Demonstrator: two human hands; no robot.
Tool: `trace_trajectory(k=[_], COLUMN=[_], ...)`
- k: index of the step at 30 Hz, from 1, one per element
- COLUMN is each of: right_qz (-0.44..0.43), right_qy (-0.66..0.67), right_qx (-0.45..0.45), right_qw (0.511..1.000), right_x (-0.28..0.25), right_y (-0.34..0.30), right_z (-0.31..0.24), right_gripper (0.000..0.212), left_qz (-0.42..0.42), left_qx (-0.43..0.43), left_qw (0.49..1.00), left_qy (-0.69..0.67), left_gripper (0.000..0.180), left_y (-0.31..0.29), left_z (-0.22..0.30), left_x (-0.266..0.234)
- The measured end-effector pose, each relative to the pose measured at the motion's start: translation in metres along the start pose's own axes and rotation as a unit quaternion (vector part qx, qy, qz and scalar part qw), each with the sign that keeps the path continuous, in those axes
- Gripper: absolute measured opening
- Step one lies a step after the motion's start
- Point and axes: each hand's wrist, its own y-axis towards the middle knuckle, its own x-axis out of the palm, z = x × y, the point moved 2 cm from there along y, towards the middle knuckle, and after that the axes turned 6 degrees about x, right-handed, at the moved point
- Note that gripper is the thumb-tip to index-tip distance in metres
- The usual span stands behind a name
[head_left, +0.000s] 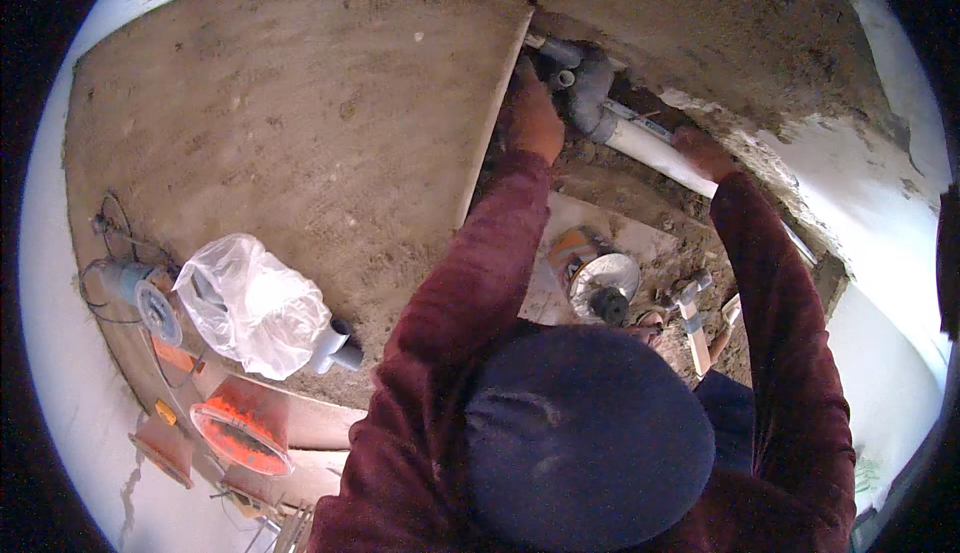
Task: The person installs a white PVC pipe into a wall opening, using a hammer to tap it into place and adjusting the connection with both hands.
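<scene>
My left hand point(533, 121) reaches down into a narrow trench, beside a grey pipe elbow point(590, 88) with a small open branch. Its fingertips are in shadow. Running from the elbow toward the right is a white pipe point(650, 153). A narrow pale bar with a blue mark point(640, 120) lies along the pipe's far side, and my right hand point(704, 153) is closed on its near end; part of that grip is hidden. Both arms are in maroon sleeves. A dark blue cap point(590, 433) covers the lower middle of the view.
A round can point(572, 253) and a hammer point(690, 318) lie on the soil between my arms. To the left are an angle grinder point(150, 298) with its cable, a clear plastic bag point(250, 303), grey pipe fittings point(338, 346) and an orange bucket point(240, 428). A rough wall edges the trench.
</scene>
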Motion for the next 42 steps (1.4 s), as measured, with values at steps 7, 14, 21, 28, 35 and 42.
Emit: trace_trajectory(k=[7, 14, 21, 28, 35, 42], right_qz=[0.116, 0.091, 0.273, 0.277, 0.103, 0.188], right_qy=[-0.133, -0.196, 0.003, 0.018, -0.078, -0.141], right_qx=[-0.094, -0.025, -0.042, 0.080, 0.006, 0.005], right_qw=[0.980, 0.976, 0.961, 0.957, 0.992, 0.972], right_x=[0.002, -0.013, -0.010, 0.025, -0.005, 0.015], right_y=[-0.009, -0.038, -0.127, -0.093, -0.016, -0.016], right_z=[-0.022, -0.032, -0.053, 0.028, -0.007, 0.003], right_gripper=[0.030, 0.031, 0.036, 0.028, 0.022, 0.027], left_qz=[-0.106, -0.093, -0.334, -0.132, -0.039, -0.023], left_qx=[-0.002, 0.066, 0.295, 0.201, -0.098, 0.077], left_qw=[0.990, 0.979, 0.882, 0.970, 0.857, 0.993], left_qy=[0.088, 0.171, 0.152, 0.047, -0.504, -0.091], left_gripper=[0.076, 0.027, 0.025, 0.043, 0.069, 0.073], left_y=[0.028, 0.013, -0.080, -0.041, 0.018, 0.025], left_z=[0.001, -0.006, 0.053, 0.023, -0.062, -0.019], left_x=[0.001, 0.014, -0.054, -0.052, 0.017, 0.010])
